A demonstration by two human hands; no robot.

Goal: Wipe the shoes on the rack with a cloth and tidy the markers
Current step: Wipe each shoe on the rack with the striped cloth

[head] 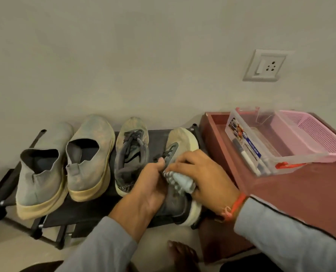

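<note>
Several dusty shoes stand in a row on a low black rack [159, 135]: two grey slip-ons [43, 169] [90, 154] on the left, then a laced sneaker [130, 152]. The rightmost sneaker [182, 138] lies under both hands. My left hand [145, 191] grips its collar near the laces. My right hand [200, 173] presses a pale striped cloth [179, 180] onto its upper. Markers [247, 158] lie in a clear plastic box [265, 134] to the right.
A dark red wooden tray-like stand [300, 197] sits right of the rack and carries the clear box and a pink plastic basket [316, 132]. A wall socket [265, 64] is above it. A bare foot [180, 252] rests on the pale floor below the rack.
</note>
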